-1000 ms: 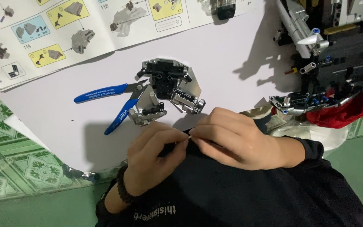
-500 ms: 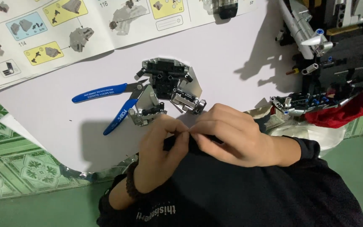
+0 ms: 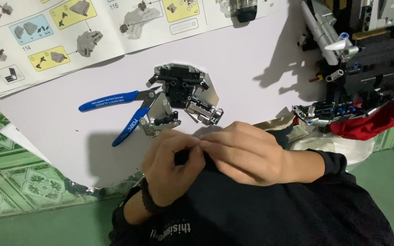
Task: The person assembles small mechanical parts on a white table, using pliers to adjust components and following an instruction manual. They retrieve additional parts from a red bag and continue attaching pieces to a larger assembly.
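My left hand [image 3: 172, 166] and my right hand [image 3: 247, 152] meet close to my chest, fingertips pinched together on a small dark piece [image 3: 182, 157] that is mostly hidden between them. Just beyond the hands a grey and black brick-built assembly [image 3: 181, 98] lies on the white sheet [image 3: 251, 59]. Blue-handled cutters [image 3: 119, 111] lie to its left, jaws touching the assembly.
An open instruction booklet [image 3: 69, 32] lies at the far left. A large black, grey and red brick model [image 3: 365, 68] stands at the right. Green patterned floor tiles [image 3: 10, 182] show at the lower left, beyond the sheet's edge.
My left hand has risen from below and curled more upright against the right hand's fingertips. The assembly and the cutters have not moved.
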